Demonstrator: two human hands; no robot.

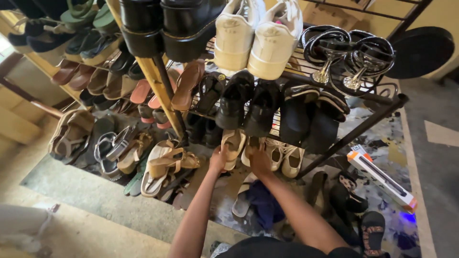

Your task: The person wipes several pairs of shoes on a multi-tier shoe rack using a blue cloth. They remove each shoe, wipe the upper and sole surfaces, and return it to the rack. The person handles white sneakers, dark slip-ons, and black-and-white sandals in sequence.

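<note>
Item: pair of cream shoes (241, 145) on the lowest tier of the shoe rack (377, 117), directly ahead of both hands and touching them. One shoe to each hand, side by side. Long axis of each runs away from the person, toes in under the shelf above, heels toward the wrists. Neither hand is nearer; both arms reach forward to about the same depth.

Appearance: pale cream or beige uppers, low cut, rounded at the heel, slightly scuffed; the inside of the left one shows as a lighter oval. Soles not visible.

Left hand (218, 160): fingers curled over the heel end of the left shoe, closed on it; thumb hidden.

Right hand (259, 160): laid on the back of the right shoe, fingers bent over its rim; whether it grips fully or merely rests cannot be told, as the fingertips are hidden.

Just right of the right hand: white lace-up sneakers (283, 160), same tier.
Just left of the left hand: tan strappy sandals (167, 165) on the floor.
Above the hands, next tier: black chunky shoes (248, 105) and black slides (313, 117).
Top tier: white sneakers (258, 33), black heeled sandals with clear heels (351, 59).
Below the right forearm: a blue cloth (263, 203) on the floor.
Well to the right: a long white and orange box (382, 179) on the patterned floor
</note>
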